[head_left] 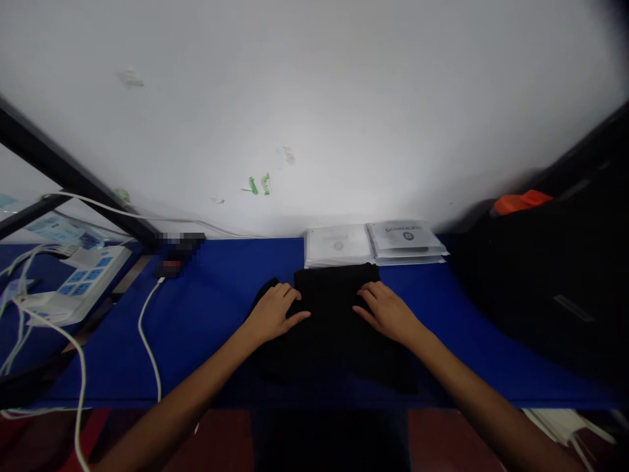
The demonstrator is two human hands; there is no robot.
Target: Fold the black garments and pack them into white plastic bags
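Forearms (196, 392) foremost; black cloth (334, 328) beneath, between left hand (274, 312) and right hand (386, 311).

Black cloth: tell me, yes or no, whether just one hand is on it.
No, the left hand and the right hand both rest on the black cloth.

Workroom, seemingly | blue-covered table (221, 295) | flat plastic packets (339, 244) | power strip (84, 280)

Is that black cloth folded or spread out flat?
Partly folded, it seems: the black cloth shows a straight-edged panel, with more cloth jutting out by the left hand.
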